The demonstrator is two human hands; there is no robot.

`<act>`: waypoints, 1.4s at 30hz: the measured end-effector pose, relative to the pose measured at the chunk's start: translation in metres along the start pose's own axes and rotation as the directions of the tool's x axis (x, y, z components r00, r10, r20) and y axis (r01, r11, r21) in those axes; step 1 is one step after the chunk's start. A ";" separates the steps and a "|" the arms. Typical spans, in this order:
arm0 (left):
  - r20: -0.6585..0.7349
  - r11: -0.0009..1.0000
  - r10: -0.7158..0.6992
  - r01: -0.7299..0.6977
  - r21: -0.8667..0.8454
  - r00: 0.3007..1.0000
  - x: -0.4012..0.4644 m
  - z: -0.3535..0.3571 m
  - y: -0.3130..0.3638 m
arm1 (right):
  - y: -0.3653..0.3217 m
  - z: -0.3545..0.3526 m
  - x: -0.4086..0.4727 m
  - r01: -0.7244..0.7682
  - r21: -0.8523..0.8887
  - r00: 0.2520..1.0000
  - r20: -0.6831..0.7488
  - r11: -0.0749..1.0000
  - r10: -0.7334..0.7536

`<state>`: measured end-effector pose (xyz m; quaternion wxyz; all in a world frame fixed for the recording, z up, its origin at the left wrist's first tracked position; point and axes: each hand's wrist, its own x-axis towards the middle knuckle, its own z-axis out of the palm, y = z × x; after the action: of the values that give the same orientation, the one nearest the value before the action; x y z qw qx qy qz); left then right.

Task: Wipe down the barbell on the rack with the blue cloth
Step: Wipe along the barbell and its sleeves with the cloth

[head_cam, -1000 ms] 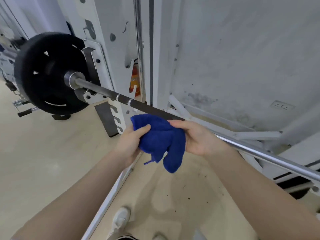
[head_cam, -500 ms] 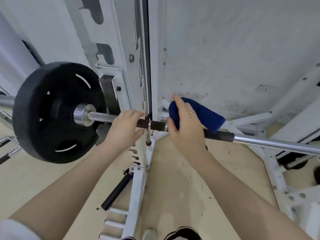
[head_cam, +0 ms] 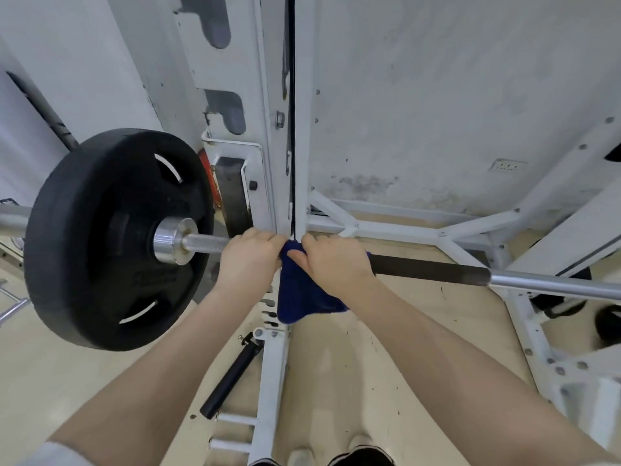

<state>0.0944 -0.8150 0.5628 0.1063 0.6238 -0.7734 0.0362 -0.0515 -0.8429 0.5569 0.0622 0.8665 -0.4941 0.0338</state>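
Note:
The barbell (head_cam: pixel 437 272) lies across the white rack (head_cam: pixel 279 183), its shaft dark near my hands and chrome further right. A black weight plate (head_cam: pixel 100 237) sits on its left sleeve. The blue cloth (head_cam: pixel 302 294) is draped over the bar just in front of the rack upright and hangs down below it. My left hand (head_cam: pixel 247 260) is closed around the bar, touching the cloth's left edge. My right hand (head_cam: pixel 336 264) is clamped over the cloth on the bar.
White rack braces (head_cam: pixel 453 227) run along the floor behind the bar. A black roller handle (head_cam: pixel 232 378) leans beside the upright's base. Dark weights (head_cam: pixel 608 321) lie on the floor at the right. My shoes (head_cam: pixel 336 457) show at the bottom edge.
The cloth has gone from lying along the bar right of my right hand to hanging under both hands at the upright. My left hand has closed up against it.

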 end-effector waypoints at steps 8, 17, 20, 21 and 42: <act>-0.029 0.997 -0.055 0.054 -0.049 0.998 -0.002 -0.004 0.004 | 0.025 -0.015 -0.019 -0.189 -0.260 0.981 -0.002 0.947 0.196; 0.014 0.996 -0.075 0.076 -0.042 0.997 -0.001 -0.003 0.003 | 0.002 0.005 -0.010 -0.172 -0.098 0.981 -0.102 0.980 0.162; 0.034 0.994 -0.096 0.098 -0.055 0.995 -0.002 -0.005 0.002 | 0.039 0.005 -0.033 -0.242 -0.118 0.964 -0.142 0.963 0.225; 0.023 0.994 -0.095 0.096 -0.057 0.995 -0.002 -0.003 0.003 | 0.048 0.003 -0.041 -0.261 -0.108 0.963 -0.095 0.959 0.251; -0.099 0.996 0.027 -0.035 -0.086 0.995 0.003 0.011 0.082 | 0.099 -0.009 -0.073 -0.485 -0.191 0.847 0.138 0.853 0.513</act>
<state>0.0124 -0.8016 0.5592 0.1707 0.6039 -0.7778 0.0345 -0.1733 -0.8295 0.5647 0.0698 0.7001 -0.7073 -0.0684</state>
